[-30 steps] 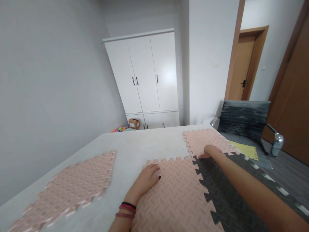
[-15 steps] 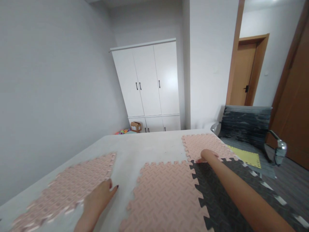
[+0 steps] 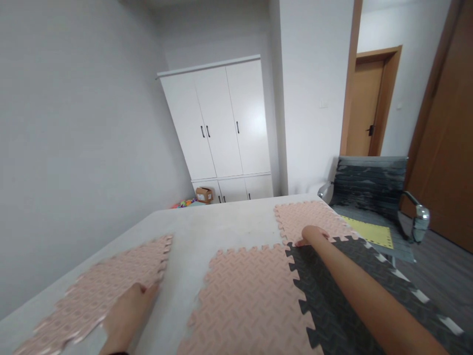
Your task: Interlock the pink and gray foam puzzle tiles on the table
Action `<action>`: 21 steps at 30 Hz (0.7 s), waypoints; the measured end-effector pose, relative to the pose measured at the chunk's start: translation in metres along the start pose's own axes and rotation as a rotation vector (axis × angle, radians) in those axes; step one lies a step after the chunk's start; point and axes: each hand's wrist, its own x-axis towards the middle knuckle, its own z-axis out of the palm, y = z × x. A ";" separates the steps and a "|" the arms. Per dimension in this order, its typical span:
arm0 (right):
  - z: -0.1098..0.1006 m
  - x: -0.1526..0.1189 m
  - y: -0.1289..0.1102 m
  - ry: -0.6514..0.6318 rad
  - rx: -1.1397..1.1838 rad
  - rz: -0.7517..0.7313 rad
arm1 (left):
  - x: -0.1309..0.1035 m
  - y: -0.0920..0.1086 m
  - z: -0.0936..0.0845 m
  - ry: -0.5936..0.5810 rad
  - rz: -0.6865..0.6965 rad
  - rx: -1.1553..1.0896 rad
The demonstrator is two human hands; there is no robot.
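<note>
My left hand point(image 3: 129, 305) is at the near right edge of a loose pink foam mat tile point(image 3: 114, 278), its fingers closed on that edge. The hand is a little blurred and its fingertips are partly hidden. My right hand point(image 3: 314, 235) lies on the seam where a far pink foam tile point(image 3: 295, 214) meets a black foam tile point(image 3: 332, 291), thumb and fingers apart, holding nothing. Left of the black tile, a nearer pink foam tile point(image 3: 247, 301) is joined to it along interlocking teeth.
The tiles lie on a white table point(image 3: 218, 227). At its right stands a dark chair point(image 3: 369, 182) with a yellow sheet point(image 3: 369, 231) on the seat. Behind are a white cabinet point(image 3: 221, 118) and a cardboard box point(image 3: 204, 195).
My left hand has drawn back left and down, and its outstretched finger has curled in to the loose pink tile's edge. My right hand stays at the seam. The view has shifted slightly.
</note>
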 end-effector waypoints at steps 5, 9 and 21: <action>-0.001 -0.003 0.000 0.020 0.008 -0.011 | 0.017 0.049 -0.021 0.134 0.088 -0.185; 0.000 -0.008 0.000 0.022 0.007 0.002 | 0.020 0.109 -0.020 0.108 0.342 -0.351; 0.002 -0.004 -0.006 0.127 0.031 0.034 | 0.012 0.197 0.060 -0.288 0.887 -0.286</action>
